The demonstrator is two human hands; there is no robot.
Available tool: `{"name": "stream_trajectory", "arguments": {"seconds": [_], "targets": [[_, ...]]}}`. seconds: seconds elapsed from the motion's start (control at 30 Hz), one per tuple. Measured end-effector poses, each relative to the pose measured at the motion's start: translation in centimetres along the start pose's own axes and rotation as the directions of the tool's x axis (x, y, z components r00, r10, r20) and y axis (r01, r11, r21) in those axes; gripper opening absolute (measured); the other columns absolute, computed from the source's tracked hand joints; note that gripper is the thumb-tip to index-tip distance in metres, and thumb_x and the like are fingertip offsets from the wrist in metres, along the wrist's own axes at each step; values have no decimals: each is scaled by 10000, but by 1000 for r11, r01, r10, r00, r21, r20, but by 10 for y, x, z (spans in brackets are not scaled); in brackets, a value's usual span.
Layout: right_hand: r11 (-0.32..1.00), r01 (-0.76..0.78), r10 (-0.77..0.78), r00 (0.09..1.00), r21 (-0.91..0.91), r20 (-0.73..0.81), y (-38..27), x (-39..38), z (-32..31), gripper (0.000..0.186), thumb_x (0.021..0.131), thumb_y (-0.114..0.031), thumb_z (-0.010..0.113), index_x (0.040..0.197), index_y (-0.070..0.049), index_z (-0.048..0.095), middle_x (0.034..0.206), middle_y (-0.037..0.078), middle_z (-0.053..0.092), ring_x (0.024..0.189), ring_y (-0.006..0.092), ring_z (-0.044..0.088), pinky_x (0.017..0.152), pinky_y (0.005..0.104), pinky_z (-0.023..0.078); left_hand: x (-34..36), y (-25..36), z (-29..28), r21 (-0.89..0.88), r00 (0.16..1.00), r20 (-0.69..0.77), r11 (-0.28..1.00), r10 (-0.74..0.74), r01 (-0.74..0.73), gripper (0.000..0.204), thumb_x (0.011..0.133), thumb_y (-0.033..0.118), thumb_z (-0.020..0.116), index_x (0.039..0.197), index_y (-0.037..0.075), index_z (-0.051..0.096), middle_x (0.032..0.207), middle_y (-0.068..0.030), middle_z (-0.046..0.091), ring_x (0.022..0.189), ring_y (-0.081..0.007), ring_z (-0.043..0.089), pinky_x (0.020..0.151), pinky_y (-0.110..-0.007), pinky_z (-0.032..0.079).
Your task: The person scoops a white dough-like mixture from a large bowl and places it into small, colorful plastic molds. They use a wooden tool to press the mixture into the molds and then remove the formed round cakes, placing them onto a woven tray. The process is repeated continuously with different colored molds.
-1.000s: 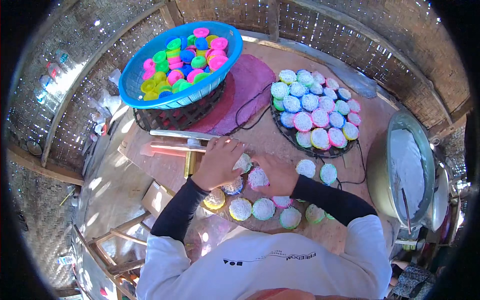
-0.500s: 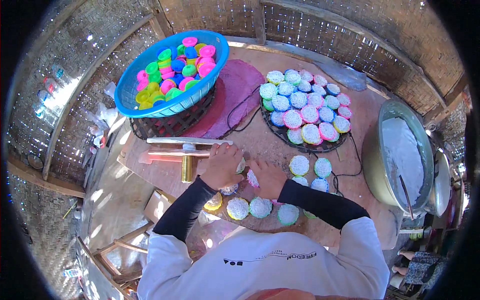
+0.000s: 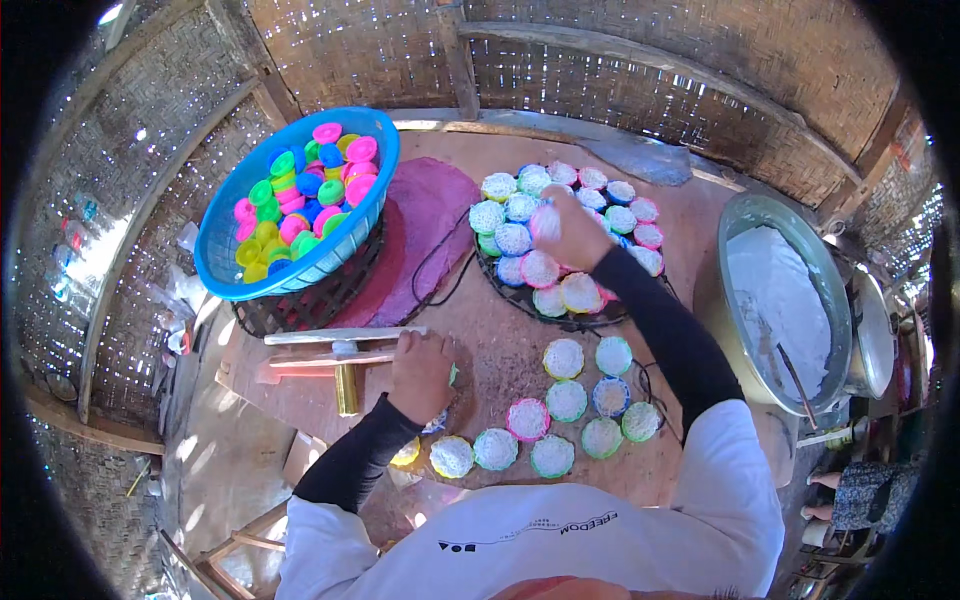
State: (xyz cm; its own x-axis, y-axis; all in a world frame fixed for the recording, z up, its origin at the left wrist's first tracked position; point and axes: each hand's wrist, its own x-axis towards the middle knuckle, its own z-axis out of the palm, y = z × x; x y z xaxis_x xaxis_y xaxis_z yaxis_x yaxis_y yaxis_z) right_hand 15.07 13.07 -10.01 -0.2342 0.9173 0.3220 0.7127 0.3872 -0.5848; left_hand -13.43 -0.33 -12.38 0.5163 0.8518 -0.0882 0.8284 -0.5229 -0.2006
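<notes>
My left hand [image 3: 420, 375], fingers curled, is on a mostly hidden green-rimmed cup [image 3: 453, 376], beside a wooden press [image 3: 315, 358] with a brass cylinder [image 3: 347, 390]. My right hand [image 3: 572, 236] reaches over the back-right pile, closed on a pink-rimmed cup [image 3: 545, 222] filled with white shreds. That pile of similar filled cups, rimmed in several colours, rests on a black woven tray [image 3: 560, 322]. Several more filled cups [image 3: 563, 358] lie in loose rows on the wooden table [image 3: 500, 370] in front of me.
A blue basket [image 3: 335, 250] of stacked coloured plastic cups tilts at the back left, beside pink sheeting [image 3: 430, 200]. A metal basin [image 3: 725, 300] of white mixture with a stick is at right. A black cord crosses the table. Another person's legs [image 3: 850, 495] show at lower right.
My right hand has moved from the front rows up and back onto the tray's pile with a pink-rimmed cup. My left hand remains near the press, slightly lower. The view has shifted.
</notes>
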Motion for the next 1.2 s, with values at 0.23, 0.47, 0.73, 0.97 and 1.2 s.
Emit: {"name": "stream_trajectory", "arguments": {"seconds": [0.23, 0.47, 0.73, 0.97, 1.2], "targets": [[939, -232, 228, 973, -254, -48, 100, 74, 2, 821, 600, -337, 766, 1244, -7, 379, 1171, 296, 500, 1073, 392, 532, 908, 417, 452, 4, 2, -12, -46, 999, 6, 998, 51, -50, 520, 640, 253, 699, 1100, 51, 563, 1001, -101, 576, 985, -257, 531, 888, -394, 338], [911, -321, 329, 944, -259, -12, 116, 81, 23, 926, 590, -470, 761, 1286, -16, 351, 1150, 306, 514, 1033, 397, 563, 862, 446, 482, 17, -1, -13, -98, 993, 28, 989, 118, -115, 677, 587, 355, 748, 1149, 51, 527, 1012, -113, 559, 948, -280, 538, 872, -425, 346], [895, -377, 380, 924, -238, -32, 116, 81, 17, 910, 610, -540, 732, 1271, -11, 396, 1189, 296, 494, 1088, 420, 520, 930, 440, 431, 37, 5, -4, -110, 987, -61, 982, 148, -154, 715, 608, 377, 745, 1201, 63, 499, 984, -104, 564, 985, -277, 508, 858, -436, 346], [991, -134, 126, 976, -31, -176, 85, 72, -15, 344, 770, -263, 663, 1014, -25, 617, 999, 196, 632, 915, 273, 621, 790, 382, 484, 31, 3, 7, -84, 989, -38, 986, 144, -147, 783, 595, 374, 743, 1258, 69, 458, 971, -104, 569, 951, -288, 530, 848, -453, 344], [931, -176, 141, 981, 321, 130, -26, -15, 25, 264, 817, -272, 628, 779, -12, 656, 666, 87, 634, 586, 137, 583, 555, 314, 456, 33, 6, -21, -230, 998, -47, 972, 32, -42, 850, 622, 377, 719, 1298, -6, 374, 1046, -173, 579, 946, -334, 571, 825, -445, 402]]}}
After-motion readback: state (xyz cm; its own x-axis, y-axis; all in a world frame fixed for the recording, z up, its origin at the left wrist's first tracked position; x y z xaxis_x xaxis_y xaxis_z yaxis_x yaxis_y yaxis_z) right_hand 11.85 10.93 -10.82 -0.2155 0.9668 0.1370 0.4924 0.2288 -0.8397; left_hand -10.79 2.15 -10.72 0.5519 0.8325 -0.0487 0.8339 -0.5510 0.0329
